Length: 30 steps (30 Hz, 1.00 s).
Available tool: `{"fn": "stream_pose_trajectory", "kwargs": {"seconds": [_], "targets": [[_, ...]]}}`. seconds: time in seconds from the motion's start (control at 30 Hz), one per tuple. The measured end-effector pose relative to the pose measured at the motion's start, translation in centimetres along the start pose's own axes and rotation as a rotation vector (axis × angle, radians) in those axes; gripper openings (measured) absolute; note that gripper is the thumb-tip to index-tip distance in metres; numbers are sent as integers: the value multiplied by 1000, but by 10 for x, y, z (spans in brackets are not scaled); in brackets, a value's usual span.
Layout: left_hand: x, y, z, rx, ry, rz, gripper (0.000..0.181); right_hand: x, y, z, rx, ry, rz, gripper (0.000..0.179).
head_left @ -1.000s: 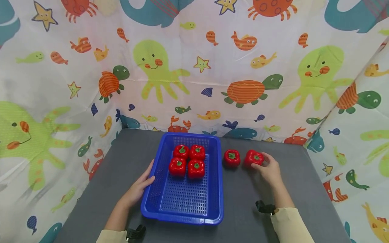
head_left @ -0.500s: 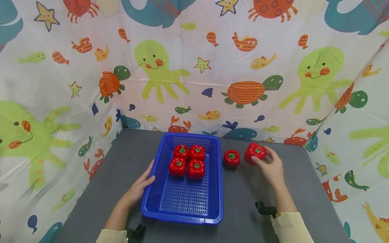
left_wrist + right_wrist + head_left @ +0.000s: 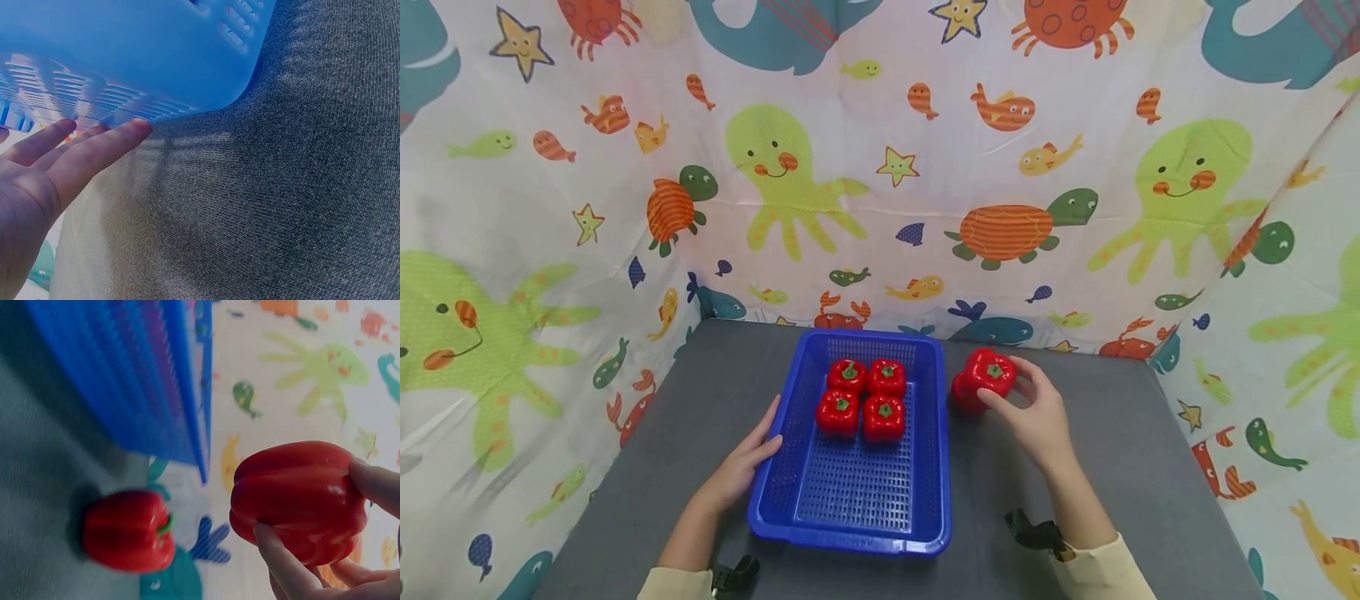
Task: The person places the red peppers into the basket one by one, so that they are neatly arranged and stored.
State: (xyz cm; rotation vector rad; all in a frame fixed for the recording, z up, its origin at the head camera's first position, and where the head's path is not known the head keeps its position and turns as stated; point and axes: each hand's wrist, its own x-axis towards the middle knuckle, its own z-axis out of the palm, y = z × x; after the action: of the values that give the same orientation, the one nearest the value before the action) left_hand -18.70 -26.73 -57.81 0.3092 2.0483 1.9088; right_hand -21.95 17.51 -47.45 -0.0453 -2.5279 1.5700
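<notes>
My right hand grips a red bell pepper above the table, right of the blue basket. In the right wrist view, thumb and fingers hold this pepper from opposite sides. Behind and below it a second bell pepper rests on the table, partly hidden in the head view; the right wrist view has it whole. Several red bell peppers sit grouped toward the basket's far end. My left hand touches the basket's left side with fairly straight fingers.
A dark grey cloth covers the table under the basket. Behind and along both sides hangs a white curtain printed with sea animals. Dark straps are on both wrists.
My right hand has lifted the bell pepper off the table and carried it left, over the other loose pepper. My left hand and the basket have stayed in place.
</notes>
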Motion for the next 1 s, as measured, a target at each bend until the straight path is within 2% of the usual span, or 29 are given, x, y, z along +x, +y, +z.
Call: {"fn": "stream_pose_trajectory", "kwargs": {"seconds": [0.3, 0.73, 1.0], "targets": [[0, 2, 1, 5, -3, 1, 57, -20, -22, 29, 21, -102, -89, 73], [-4, -2, 0, 7, -23, 18, 59, -49, -40, 88, 41, -264, -33, 75], [-5, -3, 0, -65, -49, 2, 59, -58, -41, 119, -44, -378, -79, 75]]}}
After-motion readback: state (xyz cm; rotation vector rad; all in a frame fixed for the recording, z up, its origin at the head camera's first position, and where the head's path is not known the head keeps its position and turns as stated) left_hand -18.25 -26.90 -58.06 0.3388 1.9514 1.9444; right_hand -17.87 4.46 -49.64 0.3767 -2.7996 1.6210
